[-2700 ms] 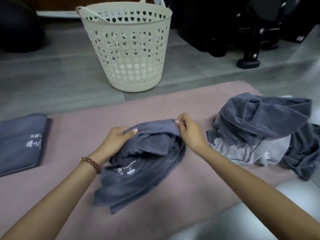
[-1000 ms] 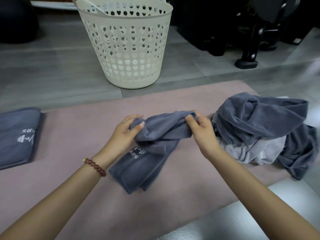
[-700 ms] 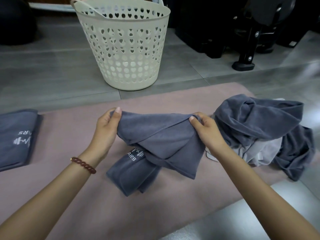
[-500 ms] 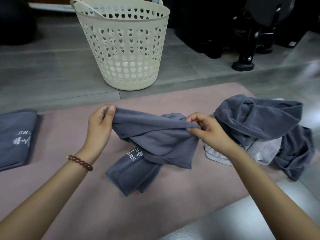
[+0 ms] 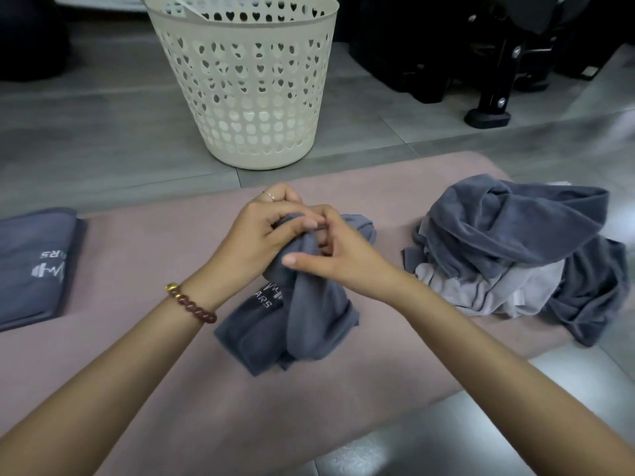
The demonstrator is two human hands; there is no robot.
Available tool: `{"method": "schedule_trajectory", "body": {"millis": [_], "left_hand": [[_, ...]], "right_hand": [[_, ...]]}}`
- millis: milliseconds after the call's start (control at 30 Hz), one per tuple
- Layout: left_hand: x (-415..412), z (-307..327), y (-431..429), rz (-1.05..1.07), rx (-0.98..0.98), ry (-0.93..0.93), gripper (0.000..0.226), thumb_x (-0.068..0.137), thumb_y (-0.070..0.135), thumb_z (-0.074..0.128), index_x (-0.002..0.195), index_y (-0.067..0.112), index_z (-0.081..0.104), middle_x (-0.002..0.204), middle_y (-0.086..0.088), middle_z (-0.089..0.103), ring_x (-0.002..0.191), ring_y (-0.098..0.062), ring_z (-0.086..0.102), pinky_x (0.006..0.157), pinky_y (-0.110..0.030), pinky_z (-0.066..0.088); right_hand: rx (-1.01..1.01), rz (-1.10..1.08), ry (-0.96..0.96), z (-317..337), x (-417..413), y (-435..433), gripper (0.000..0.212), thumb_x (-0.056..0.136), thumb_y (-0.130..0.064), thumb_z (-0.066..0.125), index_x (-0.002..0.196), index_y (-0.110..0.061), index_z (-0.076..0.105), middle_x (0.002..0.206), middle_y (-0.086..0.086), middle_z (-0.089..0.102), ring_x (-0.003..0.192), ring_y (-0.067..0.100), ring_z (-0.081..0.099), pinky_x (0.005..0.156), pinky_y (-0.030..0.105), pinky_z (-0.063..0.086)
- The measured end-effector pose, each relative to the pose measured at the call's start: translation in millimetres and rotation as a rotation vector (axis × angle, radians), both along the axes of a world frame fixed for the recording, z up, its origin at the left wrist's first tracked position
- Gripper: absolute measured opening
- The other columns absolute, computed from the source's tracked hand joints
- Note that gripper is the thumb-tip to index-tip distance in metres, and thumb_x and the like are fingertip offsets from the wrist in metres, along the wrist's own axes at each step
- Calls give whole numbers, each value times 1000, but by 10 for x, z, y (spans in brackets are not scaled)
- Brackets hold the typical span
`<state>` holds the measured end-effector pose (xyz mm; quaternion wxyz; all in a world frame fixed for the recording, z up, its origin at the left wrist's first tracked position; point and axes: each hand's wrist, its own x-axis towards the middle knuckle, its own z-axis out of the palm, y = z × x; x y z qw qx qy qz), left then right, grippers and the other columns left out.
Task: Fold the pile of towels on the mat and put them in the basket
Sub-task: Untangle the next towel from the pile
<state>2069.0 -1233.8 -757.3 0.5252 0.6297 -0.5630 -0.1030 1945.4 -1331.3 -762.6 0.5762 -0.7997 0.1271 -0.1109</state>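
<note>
Mat bare toward basket; towel pile blocks right.

You're looking down at a grey plank floor with pale seams, glossy and reflective toward five o'clock. Black equipment on a bolted stand with a rubber foot fills one o'clock. A dark rounded shape sits at eleven o'clock

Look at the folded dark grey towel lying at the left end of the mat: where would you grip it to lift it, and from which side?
Probably by the long edge facing the mat's middle, coming in from the right. The folded towel lies flat, that edge sits exposed on the mat, and its left part runs out of frame. Slide fingers underneath so the layers stay stacked.
</note>
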Motion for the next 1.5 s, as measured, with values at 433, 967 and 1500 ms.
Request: {"method": "schedule_trajectory", "body": {"millis": [433, 967, 1500], "left_hand": [[-559, -831, 91, -123, 577, 368, 29, 76, 21, 77, 100, 18, 60, 90, 17, 65, 79, 16, 58, 68, -3, 41], [513, -1004, 627, 49, 672, 222, 89, 27, 69, 82, 92, 15, 54, 85, 8, 67, 75, -5, 62, 62, -18, 49], [77, -1685, 369, 412, 543, 114, 105, 65, 3, 79, 145, 9, 10, 134, -15, 20, 128, -26, 19, 109, -30, 18]], "right_hand": [[500, -358, -351, 313, -156, -405, 39, 93, 11, 30, 107, -18, 51, 111, 12, 54, 84, 18, 58, 64, 24, 52], [45, -883, -346, -285, -724, -1062, 19, 89, -6, 50, 90, -25, 48, 66, 1, 50, 64, 15, 49, 64, 28, 45], [79, -1004, -310, -407, -677, -1013, 22, 93, -6, 49, 83, -25, 44, 64, -4, 47, 65, 7, 50, 63, 23, 49]]}}
